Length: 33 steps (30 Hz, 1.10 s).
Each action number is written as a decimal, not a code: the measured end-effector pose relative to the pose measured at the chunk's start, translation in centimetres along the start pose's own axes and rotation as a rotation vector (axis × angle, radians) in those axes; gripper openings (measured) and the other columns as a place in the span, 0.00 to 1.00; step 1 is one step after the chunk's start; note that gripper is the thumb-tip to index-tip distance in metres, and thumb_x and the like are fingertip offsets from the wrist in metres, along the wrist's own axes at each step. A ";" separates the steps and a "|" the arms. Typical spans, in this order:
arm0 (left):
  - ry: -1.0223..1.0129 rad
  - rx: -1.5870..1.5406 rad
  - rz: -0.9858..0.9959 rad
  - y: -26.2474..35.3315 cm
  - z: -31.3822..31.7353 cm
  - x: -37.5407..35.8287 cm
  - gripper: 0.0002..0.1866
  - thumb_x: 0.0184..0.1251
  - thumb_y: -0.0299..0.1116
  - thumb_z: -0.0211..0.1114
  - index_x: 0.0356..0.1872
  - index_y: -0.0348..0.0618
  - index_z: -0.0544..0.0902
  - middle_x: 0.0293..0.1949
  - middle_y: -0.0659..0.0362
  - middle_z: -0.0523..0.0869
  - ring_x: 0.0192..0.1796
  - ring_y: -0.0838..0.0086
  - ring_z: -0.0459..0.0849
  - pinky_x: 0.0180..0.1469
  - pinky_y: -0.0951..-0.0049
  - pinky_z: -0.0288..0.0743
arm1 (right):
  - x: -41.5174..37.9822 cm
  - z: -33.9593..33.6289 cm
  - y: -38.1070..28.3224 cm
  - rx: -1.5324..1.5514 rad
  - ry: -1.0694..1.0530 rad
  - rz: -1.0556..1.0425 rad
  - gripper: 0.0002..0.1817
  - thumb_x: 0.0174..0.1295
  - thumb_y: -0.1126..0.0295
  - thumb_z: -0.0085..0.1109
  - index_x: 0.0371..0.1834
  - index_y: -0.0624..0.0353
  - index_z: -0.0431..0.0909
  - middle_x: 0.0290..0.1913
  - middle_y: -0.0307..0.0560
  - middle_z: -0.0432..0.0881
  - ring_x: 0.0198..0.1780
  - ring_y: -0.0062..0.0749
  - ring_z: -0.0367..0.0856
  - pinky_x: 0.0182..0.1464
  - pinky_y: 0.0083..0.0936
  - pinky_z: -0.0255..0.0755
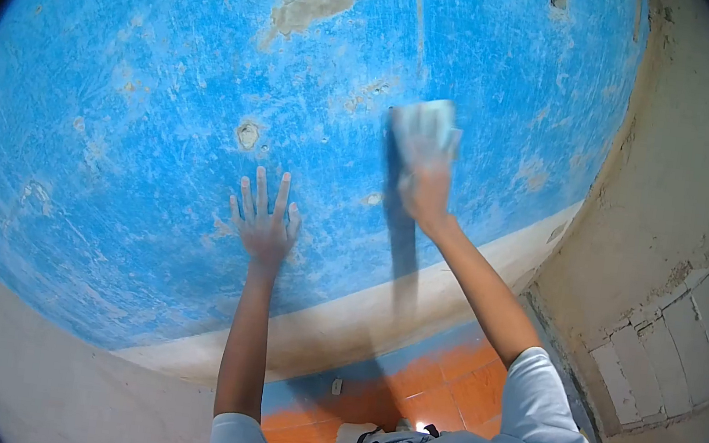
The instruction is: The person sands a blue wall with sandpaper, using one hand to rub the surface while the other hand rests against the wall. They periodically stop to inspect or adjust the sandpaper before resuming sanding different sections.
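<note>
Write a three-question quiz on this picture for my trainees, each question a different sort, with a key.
1. True or false: the left hand has its fingers spread.
2. Multiple choice: which hand has the pale piece?
A) left
B) right
C) neither
3. Fill in the blank: the wall that both hands face is mainly ____ in colour.

Key:
1. True.
2. B: the right hand, blurred in this view.
3. Blue.

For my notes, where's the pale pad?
In the head view, the pad is under the right hand at the blue wall, above and right of the left hand.
</note>
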<state>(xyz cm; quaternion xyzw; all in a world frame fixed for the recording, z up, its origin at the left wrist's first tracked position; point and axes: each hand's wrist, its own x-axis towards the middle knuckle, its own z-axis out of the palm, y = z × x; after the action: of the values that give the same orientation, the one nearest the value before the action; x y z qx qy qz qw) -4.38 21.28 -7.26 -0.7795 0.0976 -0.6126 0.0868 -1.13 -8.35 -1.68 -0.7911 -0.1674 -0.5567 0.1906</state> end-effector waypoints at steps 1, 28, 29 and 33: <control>-0.001 0.002 -0.001 0.0 0.0 -0.1 0.28 0.76 0.46 0.54 0.77 0.69 0.72 0.81 0.57 0.66 0.82 0.54 0.60 0.81 0.43 0.49 | -0.1 0.3 0.0 0.101 -0.061 -0.103 0.44 0.51 0.81 0.59 0.77 0.42 0.71 0.81 0.49 0.65 0.82 0.54 0.60 0.79 0.71 0.46; 0.018 -0.022 0.000 -0.1 0.3 -0.3 0.29 0.75 0.45 0.56 0.77 0.72 0.71 0.81 0.59 0.65 0.82 0.56 0.62 0.80 0.43 0.52 | 0.4 -1.7 -0.7 -0.103 -0.156 -0.084 0.54 0.46 0.79 0.69 0.83 0.42 0.60 0.82 0.42 0.62 0.81 0.44 0.62 0.79 0.73 0.44; 0.010 -0.019 0.001 -0.1 0.2 -0.3 0.29 0.75 0.45 0.56 0.77 0.72 0.71 0.81 0.59 0.65 0.82 0.56 0.62 0.80 0.43 0.52 | 0.3 -1.7 -0.8 -0.078 -0.161 -0.137 0.54 0.46 0.79 0.69 0.83 0.42 0.60 0.83 0.42 0.62 0.81 0.44 0.62 0.79 0.73 0.43; 0.024 -0.026 0.019 -0.4 0.4 -0.2 0.30 0.75 0.45 0.57 0.77 0.72 0.70 0.81 0.59 0.65 0.82 0.56 0.61 0.79 0.43 0.54 | 0.4 -1.6 -1.2 -0.091 -0.147 -0.151 0.53 0.46 0.78 0.68 0.83 0.47 0.60 0.83 0.45 0.62 0.81 0.44 0.62 0.78 0.77 0.39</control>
<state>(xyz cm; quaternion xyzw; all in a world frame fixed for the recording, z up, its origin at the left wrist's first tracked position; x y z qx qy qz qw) -3.98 21.73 -7.42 -0.7721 0.1139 -0.6199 0.0812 -2.87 -8.08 -0.71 -0.8228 -0.2146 -0.5168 0.0993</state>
